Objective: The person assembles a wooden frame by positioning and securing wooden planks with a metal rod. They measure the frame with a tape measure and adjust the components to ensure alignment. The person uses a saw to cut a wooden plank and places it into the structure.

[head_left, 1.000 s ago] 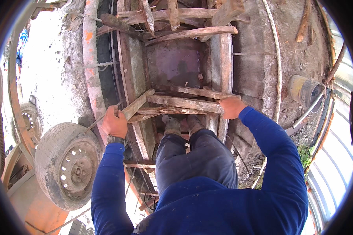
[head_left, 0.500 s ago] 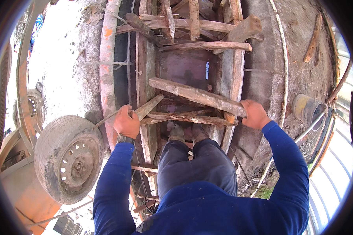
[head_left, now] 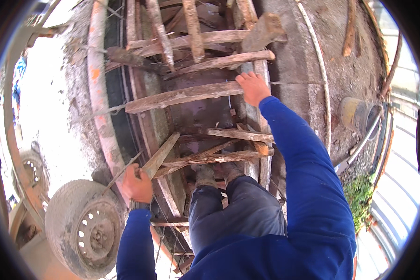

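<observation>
A rough wooden beam [head_left: 184,97] lies level across the two long side boards of the trench formwork. Its right end is under my right hand [head_left: 254,88], with the fingers closed over it. My left hand [head_left: 137,183] is low at the left, fingers curled at the lower end of a short slanting piece of wood [head_left: 162,156]. The palm side is hidden. A thin rod [head_left: 121,172] runs close beside that hand. Below the beam, split wooden strips [head_left: 214,158] span the formwork in front of my boots [head_left: 205,176].
More wooden crosspieces [head_left: 219,63] and a thick block [head_left: 264,32] sit farther along the formwork. A muddy wheel [head_left: 86,228] stands at the left, near a pale pipe [head_left: 97,70]. A bucket [head_left: 354,116] lies on the dirt at the right.
My right hand has moved forward, swinging the beam from a slant to nearly straight across the formwork. My left hand stays by the short piece of wood. The view has shifted.
</observation>
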Available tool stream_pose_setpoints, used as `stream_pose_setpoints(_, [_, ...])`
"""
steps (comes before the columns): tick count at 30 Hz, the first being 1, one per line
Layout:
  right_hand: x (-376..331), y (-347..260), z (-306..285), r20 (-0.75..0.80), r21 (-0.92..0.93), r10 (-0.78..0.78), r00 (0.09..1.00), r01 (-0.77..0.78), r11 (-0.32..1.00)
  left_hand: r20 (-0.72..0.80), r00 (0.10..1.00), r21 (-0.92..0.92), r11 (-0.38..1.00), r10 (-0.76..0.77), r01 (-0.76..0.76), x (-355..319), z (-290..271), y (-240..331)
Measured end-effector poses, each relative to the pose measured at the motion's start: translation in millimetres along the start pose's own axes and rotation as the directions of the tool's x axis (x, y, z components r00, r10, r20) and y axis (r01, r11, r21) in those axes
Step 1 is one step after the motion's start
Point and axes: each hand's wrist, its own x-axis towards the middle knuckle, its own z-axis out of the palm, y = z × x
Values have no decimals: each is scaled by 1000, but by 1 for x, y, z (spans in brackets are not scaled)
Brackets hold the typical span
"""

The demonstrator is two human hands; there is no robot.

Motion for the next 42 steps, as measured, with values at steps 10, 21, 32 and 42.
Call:
stream_pose_setpoints(10, [-13,4,27,15,65,104,994,-105,992,33,999,37,999,-14,13,-2,7,-14])
stream_pose_setpoints(21, [-47,11,50,-15,271,175,984,-165,948,15,999,48,998,37,-38,1,5,-11])
stream_pose_setpoints(32, [-91,43,21,100,372,175,979,-200,906,25,999,40,999,21,-22,2,-1,-5])
stream_pose_setpoints(42, [-88,66,-21,93,154,114,989,-127,980,43,999,56,998,-1,-2,-2,1,-13])
